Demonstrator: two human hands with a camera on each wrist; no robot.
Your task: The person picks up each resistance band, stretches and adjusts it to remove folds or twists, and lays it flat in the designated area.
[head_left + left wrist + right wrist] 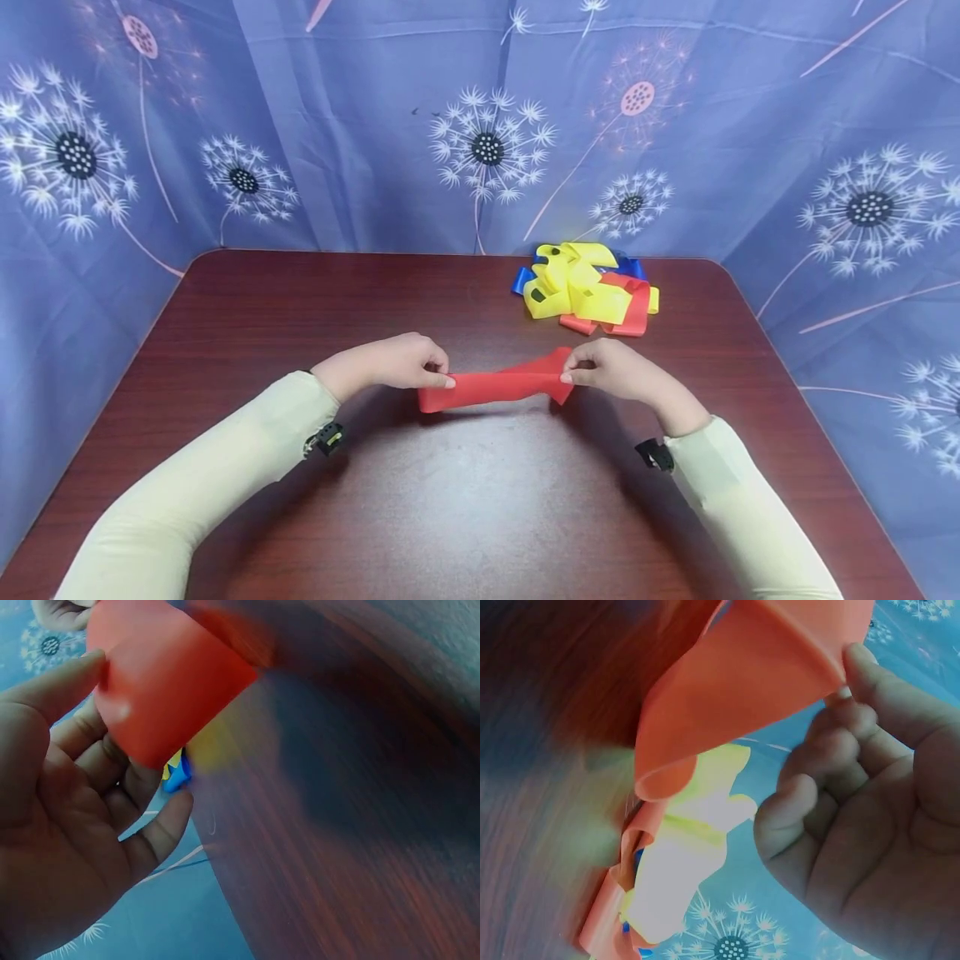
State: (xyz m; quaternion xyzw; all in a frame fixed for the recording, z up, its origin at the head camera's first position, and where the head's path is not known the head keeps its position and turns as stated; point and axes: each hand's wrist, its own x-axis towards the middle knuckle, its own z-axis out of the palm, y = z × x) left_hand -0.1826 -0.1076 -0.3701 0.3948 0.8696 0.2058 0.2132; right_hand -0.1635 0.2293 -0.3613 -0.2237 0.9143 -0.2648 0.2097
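A wide, flat red band point(502, 387) is held up off the table between both hands. My left hand point(405, 362) pinches its left end between thumb and fingers. At the other end, my right hand point(611, 367) pinches the upper edge near a fold, where the band flares and twists. In the left wrist view, the left thumb lies over the red band point(165, 675) with the fingers behind it. The right wrist view has the thumb and index finger on the edge of the red band point(742, 690), its lower end curling over.
A loose pile of yellow bands point(570, 283), some with dark marks, lies near the table's back edge, with red bands point(637, 312) and blue bands point(630, 265) among them. Behind the dark wooden table point(300, 292) hangs a blue dandelion-print curtain point(360, 150), which also encloses both sides.
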